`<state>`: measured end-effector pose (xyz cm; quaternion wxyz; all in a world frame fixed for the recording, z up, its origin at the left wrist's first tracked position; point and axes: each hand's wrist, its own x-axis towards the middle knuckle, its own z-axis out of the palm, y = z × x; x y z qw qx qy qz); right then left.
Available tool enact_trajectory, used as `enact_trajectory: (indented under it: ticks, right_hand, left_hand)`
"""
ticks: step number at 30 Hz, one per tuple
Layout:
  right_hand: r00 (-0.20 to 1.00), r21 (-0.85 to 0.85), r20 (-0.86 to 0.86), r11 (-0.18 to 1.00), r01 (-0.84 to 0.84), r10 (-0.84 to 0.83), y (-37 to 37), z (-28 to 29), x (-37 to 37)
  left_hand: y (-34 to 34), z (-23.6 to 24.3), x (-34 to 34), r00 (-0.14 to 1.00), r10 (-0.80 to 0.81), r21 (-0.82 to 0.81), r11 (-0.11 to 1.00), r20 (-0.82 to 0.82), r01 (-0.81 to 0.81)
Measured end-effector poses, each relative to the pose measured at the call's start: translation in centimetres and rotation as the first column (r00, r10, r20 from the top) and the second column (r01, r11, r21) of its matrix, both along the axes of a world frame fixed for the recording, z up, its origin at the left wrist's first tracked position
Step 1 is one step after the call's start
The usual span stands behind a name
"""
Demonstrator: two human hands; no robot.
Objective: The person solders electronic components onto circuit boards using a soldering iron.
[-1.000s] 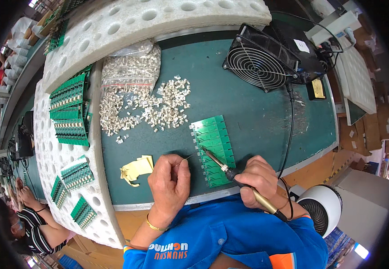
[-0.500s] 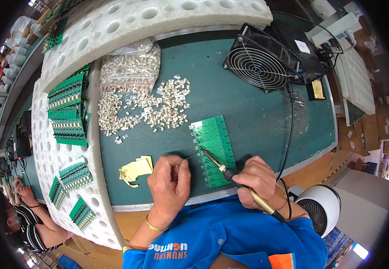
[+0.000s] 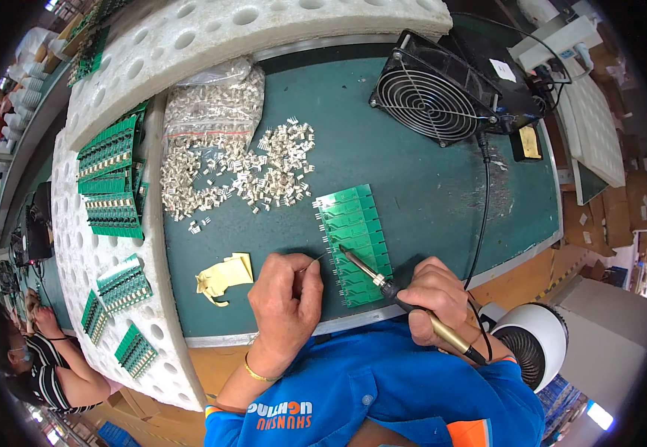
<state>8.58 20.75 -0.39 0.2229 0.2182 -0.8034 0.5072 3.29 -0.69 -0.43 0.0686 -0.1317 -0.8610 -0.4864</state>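
we have the green circuit board (image 3: 358,242) lying ahead, long axis running away from us, our left hand (image 3: 286,298) just beside its left edge pinching what looks like thin wire (image 3: 324,257), our right hand (image 3: 437,298) off its right gripping the soldering iron (image 3: 386,286).

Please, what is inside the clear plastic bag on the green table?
Through the plastic of the bag, many small whitish connectors can be seen. Loose connectors lie on the table next to it. What lies deeper inside cannot be seen: the outer connectors cover it.
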Motion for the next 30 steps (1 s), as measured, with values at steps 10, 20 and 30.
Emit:
enact_trajectory:
  ticks: [10, 20, 30]
  right_hand:
    - [0.999, -0.040, -0.006, 0.998, 0.038, -0.039, -0.56, -0.50, -0.25]
    - [0.999, -0.068, 0.017, 0.997, 0.049, -0.048, -0.67, -0.52, -0.45]
    - [0.998, -0.066, 0.020, 0.996, 0.055, -0.054, -0.55, -0.50, -0.58]
  left_hand:
    - [0.39, -0.11, 0.04, 0.998, -0.007, -0.046, 0.999, -0.056, 0.004]
    - [0.37, -0.40, 0.15, 0.998, -0.013, -0.047, 0.999, -0.059, 0.011]
    - [0.28, -0.39, 0.20, 0.995, -0.035, -0.093, 0.995, -0.098, 0.026]
